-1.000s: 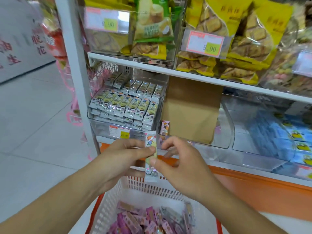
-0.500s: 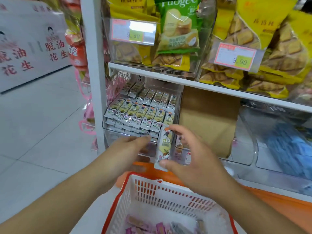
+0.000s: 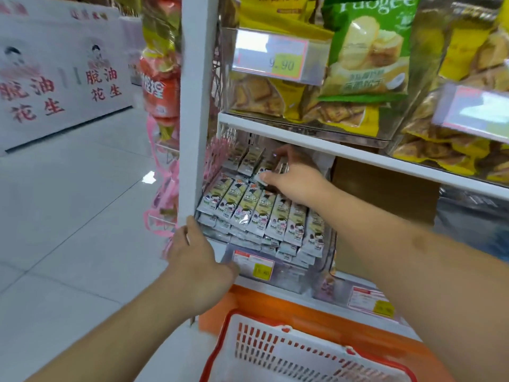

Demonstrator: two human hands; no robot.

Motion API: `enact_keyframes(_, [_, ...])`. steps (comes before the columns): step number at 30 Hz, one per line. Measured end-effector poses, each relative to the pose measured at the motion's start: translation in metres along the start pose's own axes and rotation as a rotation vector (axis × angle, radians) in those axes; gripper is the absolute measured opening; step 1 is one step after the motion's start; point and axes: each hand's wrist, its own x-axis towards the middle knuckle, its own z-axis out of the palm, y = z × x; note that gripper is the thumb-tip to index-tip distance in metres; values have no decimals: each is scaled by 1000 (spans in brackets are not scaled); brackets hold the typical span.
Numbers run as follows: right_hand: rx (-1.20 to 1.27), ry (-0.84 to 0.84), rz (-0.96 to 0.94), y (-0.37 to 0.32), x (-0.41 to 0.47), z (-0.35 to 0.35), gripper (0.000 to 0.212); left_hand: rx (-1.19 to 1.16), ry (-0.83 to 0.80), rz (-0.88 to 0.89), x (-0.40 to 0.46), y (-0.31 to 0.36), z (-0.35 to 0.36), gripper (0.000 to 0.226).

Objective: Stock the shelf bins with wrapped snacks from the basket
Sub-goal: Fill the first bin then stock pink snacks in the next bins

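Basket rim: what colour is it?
Red, on the white basket; seen in the head view.

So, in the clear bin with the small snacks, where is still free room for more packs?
Crowded: the front rows of the clear bin are stacked full. Room shows only at the back right, under the white shelf, where the right hand reaches with wrapped snacks.

Pale tiled floor (image 3: 68, 216), glossy; white wall banner (image 3: 55, 78), red characters.

Head-worn view, angled down, close to shelf bin (image 3: 316, 274)
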Motion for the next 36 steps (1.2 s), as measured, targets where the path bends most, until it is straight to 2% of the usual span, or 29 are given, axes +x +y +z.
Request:
enact_keyframes(4, [-26, 2, 58, -1, 22, 0, 63, -5, 18, 18, 6, -6, 3, 112])
enact_keyframes(9, [-32, -31, 65, -4, 30, 3, 54, 66, 40, 56, 7, -12, 3, 116])
enact_keyframes(17, [-32, -8, 8, -3, 10, 0, 69, 101, 50, 46, 4, -12, 1, 121])
enact_keyframes(20, [-17, 12, -80, 3, -16, -9, 69, 123, 88, 41, -6, -6, 0, 113])
enact_keyframes(25, [2, -21, -154, 19, -87, -28, 58, 130, 122, 171, -40, 9, 14, 90])
enact_keyframes(28, [29, -15, -252, 33, -148, -37, 44, 96, -10, 260, -58, 17, 37, 72])
enact_keyframes(31, [76, -30, -272, 61, -203, -30, 33, 96, -179, 295, -67, 16, 71, 68])
enact_keyframes(34, [101, -118, -164, 106, -247, -11, 28, 221, -306, 300, -70, 2, 105, 73])
enact_keyframes(36, [72, -252, -13, 148, -269, 9, 27, 340, -366, 272, -65, -16, 123, 87])
